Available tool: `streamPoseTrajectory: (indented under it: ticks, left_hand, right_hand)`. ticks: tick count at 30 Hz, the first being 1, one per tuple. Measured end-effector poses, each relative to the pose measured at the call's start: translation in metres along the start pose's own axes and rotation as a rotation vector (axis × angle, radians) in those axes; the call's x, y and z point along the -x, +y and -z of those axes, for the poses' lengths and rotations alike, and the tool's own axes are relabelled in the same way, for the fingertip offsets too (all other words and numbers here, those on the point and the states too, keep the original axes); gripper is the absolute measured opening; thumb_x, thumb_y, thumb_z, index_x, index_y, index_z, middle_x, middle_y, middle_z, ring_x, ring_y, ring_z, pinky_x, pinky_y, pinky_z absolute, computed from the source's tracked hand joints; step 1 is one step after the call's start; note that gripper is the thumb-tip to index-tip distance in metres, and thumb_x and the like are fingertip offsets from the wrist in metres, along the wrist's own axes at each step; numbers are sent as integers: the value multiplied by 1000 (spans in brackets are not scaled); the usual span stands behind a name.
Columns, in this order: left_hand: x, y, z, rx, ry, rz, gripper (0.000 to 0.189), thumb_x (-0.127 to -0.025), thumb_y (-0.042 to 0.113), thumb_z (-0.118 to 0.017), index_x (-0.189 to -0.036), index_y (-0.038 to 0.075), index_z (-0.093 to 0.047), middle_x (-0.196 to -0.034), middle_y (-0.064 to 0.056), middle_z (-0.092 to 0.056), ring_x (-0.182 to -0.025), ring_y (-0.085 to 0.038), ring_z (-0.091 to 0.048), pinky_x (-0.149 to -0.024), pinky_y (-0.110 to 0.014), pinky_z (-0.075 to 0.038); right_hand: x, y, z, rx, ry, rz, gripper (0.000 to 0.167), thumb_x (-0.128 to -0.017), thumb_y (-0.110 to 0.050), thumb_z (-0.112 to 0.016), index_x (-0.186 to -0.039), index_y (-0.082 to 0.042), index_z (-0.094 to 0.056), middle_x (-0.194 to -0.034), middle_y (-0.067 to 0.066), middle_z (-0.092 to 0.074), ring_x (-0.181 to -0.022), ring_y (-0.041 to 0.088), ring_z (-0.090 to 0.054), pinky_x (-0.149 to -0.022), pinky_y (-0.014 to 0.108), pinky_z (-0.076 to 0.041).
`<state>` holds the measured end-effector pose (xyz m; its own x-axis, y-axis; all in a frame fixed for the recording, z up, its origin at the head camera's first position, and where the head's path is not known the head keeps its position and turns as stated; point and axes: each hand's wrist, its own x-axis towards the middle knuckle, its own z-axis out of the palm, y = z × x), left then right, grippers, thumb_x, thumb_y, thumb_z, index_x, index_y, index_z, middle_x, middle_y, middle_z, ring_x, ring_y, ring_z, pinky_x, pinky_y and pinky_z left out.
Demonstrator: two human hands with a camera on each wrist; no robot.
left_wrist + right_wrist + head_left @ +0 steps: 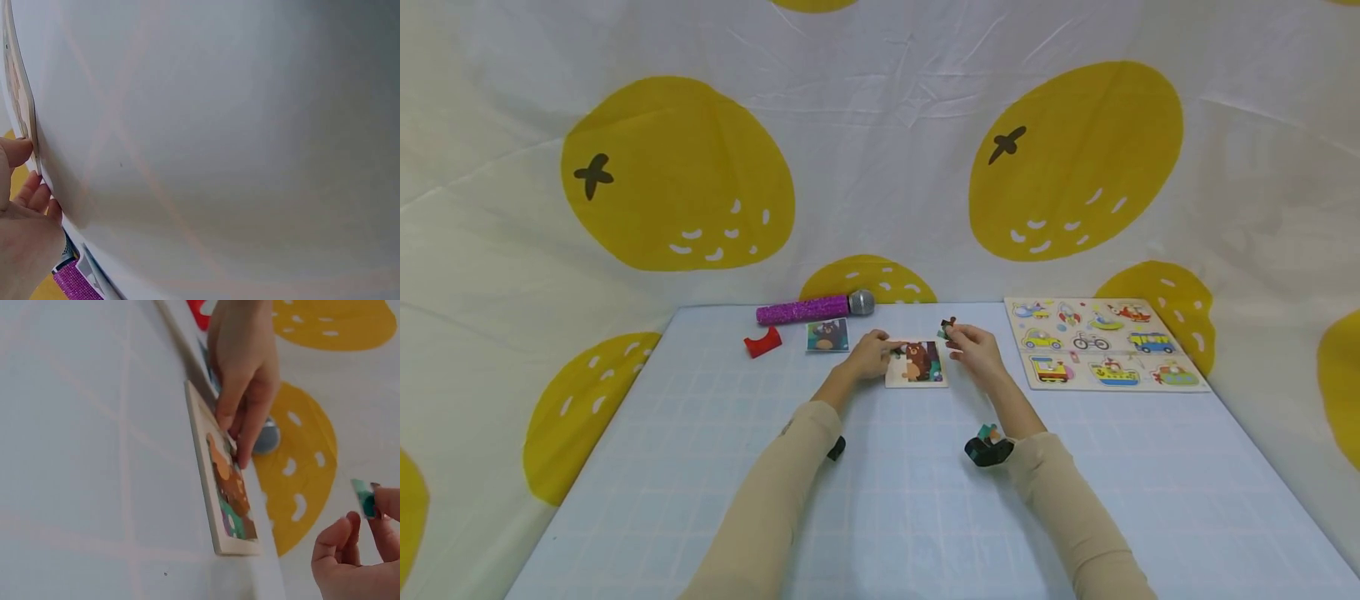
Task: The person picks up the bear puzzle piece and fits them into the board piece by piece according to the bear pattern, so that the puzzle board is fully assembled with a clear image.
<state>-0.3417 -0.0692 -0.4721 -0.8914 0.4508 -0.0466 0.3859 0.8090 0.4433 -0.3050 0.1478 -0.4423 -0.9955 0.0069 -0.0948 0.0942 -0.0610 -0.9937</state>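
Backed by fruit-printed cloth (880, 183), from the head view pinches a green puzzle piece (945, 328) in the right hand (975, 352) and touches a bear puzzle (919, 367) near the table's (895, 517) far edge with the left hand (870, 353); cannot tell whether gripping. From the left wrist, has fingers (39, 198) at the bear puzzle's rim. From the right wrist, holds the green puzzle piece off the table
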Motion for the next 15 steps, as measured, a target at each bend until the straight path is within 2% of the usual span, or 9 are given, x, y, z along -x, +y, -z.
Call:
streamPoseTrajectory:
  ticks: [4,7,9,12,15]
  left_hand:
    - [0,0,1,0,-6,8,43,-92,3,-49,-134,12,-53,-137,-19,-44,-126,-33,-41,-110,-40,-32]
    - [0,0,2,-4,-10,12,43,-93,4,-48,-134,12,-53,-137,-19,-43,-126,-33,-41,-110,-40,-31]
    - [0,0,2,-5,-10,9,43,-92,3,-49,-134,12,-53,-137,-19,-43,-126,-33,-41,-110,-41,-31]
    - [1,0,1,4,-3,0,43,-91,2,-49,-133,11,-54,-136,-20,-44,-125,-35,-42,-110,-41,-32]
    - [1,0,1,12,1,2,43,-91,2,-48,-133,10,-54,-136,-20,-44,-125,-35,-42,-109,-42,-33]
  right_hand:
    - [0,0,-2,22,24,61,36,-90,-6,-61,-122,11,-54,-83,-8,-60,-73,4,-57,-70,18,-53]
    - [0,0,-2,-32,-14,85,45,-89,2,-59,-132,5,-48,-82,-5,-58,-72,4,-58,-69,17,-54]
    - [0,1,-3,-33,-48,93,48,-89,5,-57,-136,4,-44,-86,0,-54,-75,6,-58,-71,18,-55]
    - [-1,3,-4,-2,-69,99,42,-90,5,-55,-131,7,-47,-94,5,-50,-81,9,-57,-79,24,-56]
    - [-2,4,-5,1,-43,100,31,-89,2,-59,-118,12,-51,-92,1,-58,-79,9,-61,-80,27,-56]
